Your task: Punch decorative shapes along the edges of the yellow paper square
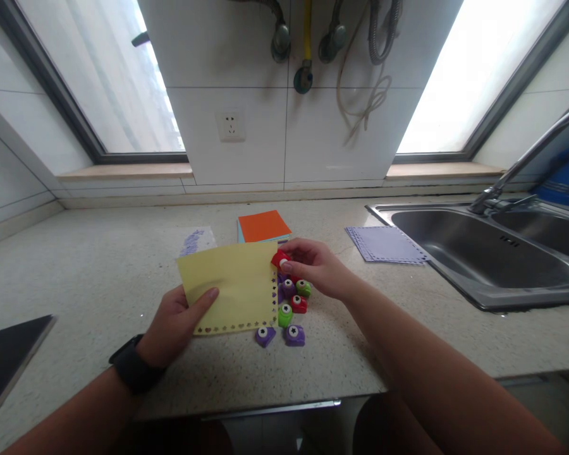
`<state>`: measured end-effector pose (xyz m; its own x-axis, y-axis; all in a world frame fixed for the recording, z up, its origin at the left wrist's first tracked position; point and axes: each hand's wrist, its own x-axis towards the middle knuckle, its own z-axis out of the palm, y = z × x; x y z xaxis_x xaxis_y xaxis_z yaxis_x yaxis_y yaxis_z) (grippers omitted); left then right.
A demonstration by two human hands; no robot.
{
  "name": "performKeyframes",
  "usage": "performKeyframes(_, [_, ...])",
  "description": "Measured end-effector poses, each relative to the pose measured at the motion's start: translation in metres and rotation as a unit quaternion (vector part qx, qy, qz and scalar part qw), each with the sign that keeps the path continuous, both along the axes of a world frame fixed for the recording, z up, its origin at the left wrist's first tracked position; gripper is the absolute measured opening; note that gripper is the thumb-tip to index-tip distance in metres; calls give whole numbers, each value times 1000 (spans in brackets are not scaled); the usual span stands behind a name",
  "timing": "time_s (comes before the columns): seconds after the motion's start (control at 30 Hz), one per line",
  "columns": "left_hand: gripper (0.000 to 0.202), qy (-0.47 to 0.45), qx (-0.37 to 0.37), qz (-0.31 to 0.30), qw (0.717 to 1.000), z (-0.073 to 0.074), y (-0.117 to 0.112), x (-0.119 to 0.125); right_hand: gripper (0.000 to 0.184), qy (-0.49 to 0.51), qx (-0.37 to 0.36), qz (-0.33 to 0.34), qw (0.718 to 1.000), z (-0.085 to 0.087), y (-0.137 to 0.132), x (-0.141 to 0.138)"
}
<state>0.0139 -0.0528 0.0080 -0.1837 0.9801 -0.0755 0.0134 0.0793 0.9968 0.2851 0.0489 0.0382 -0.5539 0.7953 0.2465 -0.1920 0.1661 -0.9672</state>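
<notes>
A sheet of yellow paper point(232, 278) is tilted up above the counter, its lower-left edge pinched in my left hand point(183, 316). Small punched shapes run along its bottom and right edges. My right hand point(317, 265) grips a red craft punch point(279, 260) at the sheet's upper right corner, thumb on its white button. Below that hand lie more small punches: a red one point(298, 304), green ones point(285, 314) and purple ones point(294, 335). The sheet hides part of this group.
Behind the sheet lies a stack of coloured paper with orange on top point(264, 225). Left of it is a paper with purple cut-outs point(196, 241). Lilac punched sheets point(384, 244) sit beside the steel sink point(455, 278). A dark flat object point(9, 360) lies at the left.
</notes>
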Motion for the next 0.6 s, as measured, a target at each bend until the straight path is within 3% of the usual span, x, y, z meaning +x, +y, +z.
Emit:
performKeyframes(0.2, [34,-30,-11,-10,999,3,1,0,28,-13,4,-1,1000,-3,0,-5])
performKeyframes(0.6, [37,-82,-18,-12,996,15,6,1,27,-30,-73,20,997,-3,1,-3])
